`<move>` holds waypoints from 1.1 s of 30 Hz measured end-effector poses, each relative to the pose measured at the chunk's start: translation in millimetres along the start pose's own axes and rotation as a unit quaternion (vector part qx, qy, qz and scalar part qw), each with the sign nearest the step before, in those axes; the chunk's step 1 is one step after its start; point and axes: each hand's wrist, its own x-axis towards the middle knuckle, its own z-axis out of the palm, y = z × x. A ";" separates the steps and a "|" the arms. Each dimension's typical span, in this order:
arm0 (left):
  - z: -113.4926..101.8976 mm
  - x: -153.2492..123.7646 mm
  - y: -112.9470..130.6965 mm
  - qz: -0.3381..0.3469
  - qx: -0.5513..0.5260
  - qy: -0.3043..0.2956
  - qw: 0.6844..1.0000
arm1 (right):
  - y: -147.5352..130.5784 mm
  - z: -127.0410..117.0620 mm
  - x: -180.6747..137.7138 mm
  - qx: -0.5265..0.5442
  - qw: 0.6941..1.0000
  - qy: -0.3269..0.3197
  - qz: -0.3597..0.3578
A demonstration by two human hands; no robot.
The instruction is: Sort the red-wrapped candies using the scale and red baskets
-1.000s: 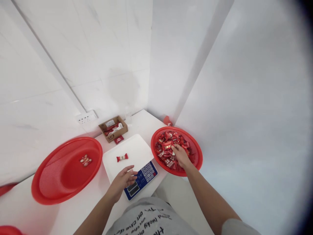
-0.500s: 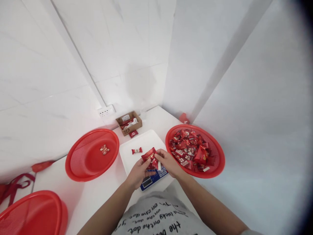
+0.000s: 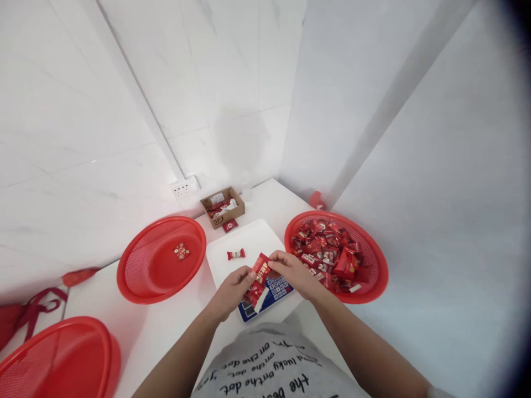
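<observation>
Both my hands hold one red snack packet (image 3: pixel 258 279) over the blue keypad of a white scale (image 3: pixel 244 249). My left hand (image 3: pixel 230 291) pinches its lower end, my right hand (image 3: pixel 292 272) pinches its upper end. A small wrapped candy (image 3: pixel 235 254) lies on the scale's white pan. To the right stands a red basket (image 3: pixel 375 276) heaped with several red packets (image 3: pixel 327 254). On the left a second red basket (image 3: pixel 136 276) holds a single packet (image 3: pixel 181 251).
A small cardboard box (image 3: pixel 223 207) with packets sits at the back by a wall socket (image 3: pixel 185 187); one packet (image 3: pixel 229 225) lies in front of it. Another red basket (image 3: pixel 53 354) is at the lower left, red straps (image 3: pixel 33 309) beside it. White walls close the corner.
My right hand left the full basket with a red packet and met my left hand over the scale. The packet has since been turned more upright. The camera shifted left.
</observation>
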 end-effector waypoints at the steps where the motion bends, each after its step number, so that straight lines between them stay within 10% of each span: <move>1: 1.2 -1.0 1.8 0.008 0.011 0.004 1.000 | -1.6 1.5 -0.9 0.001 1.000 -0.006 -0.004; 17: 12.1 -6.9 2.3 0.046 0.028 -0.002 0.999 | -11.4 23.0 -12.0 -0.143 0.986 0.002 -0.084; 33: 8.1 -7.6 8.3 0.059 -0.168 0.045 0.983 | 8.2 9.7 -5.9 0.200 0.975 0.095 0.023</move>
